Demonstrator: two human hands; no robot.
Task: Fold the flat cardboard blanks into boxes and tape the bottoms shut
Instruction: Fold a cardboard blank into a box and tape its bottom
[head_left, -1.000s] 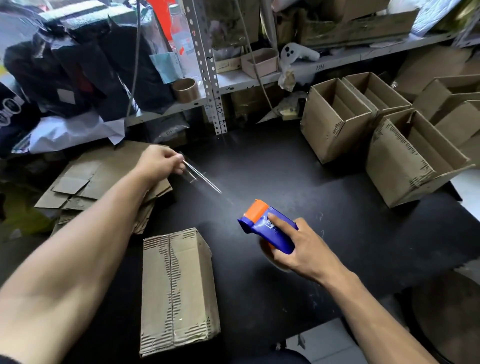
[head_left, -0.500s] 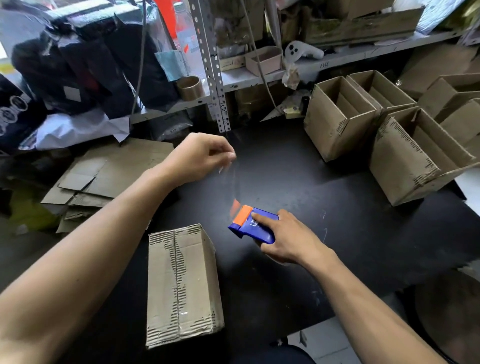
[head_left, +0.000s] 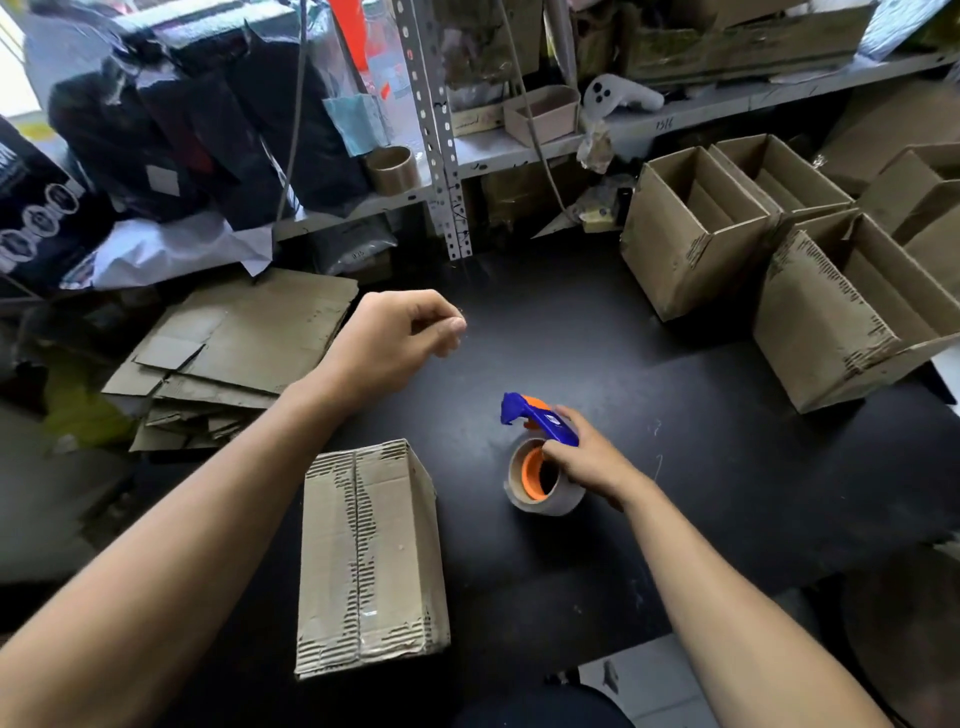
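Observation:
A folded cardboard box (head_left: 363, 545) lies bottom up on the black table (head_left: 727, 467), with glossy clear tape along its centre seam. To its right my right hand (head_left: 589, 457) grips the blue and orange tape dispenser (head_left: 543, 423), whose roll (head_left: 543, 480) rests on the table. My left hand (head_left: 400, 338) hovers above the table beyond the box, thumb and fingertips pinched together. Only a faint glint of clear tape shows at the fingertips. A stack of flat cardboard blanks (head_left: 244, 353) lies at the left.
Several open finished boxes (head_left: 691, 228) stand at the back right, one of them (head_left: 841, 317) tilted near the table edge. Metal shelving (head_left: 441, 156) with dark bags, a spare tape core and clutter runs along the back.
My left hand drew in from the left towards the dispenser, and the stretched tape strip no longer shows. My right hand turned the dispenser and set its roll down on the table.

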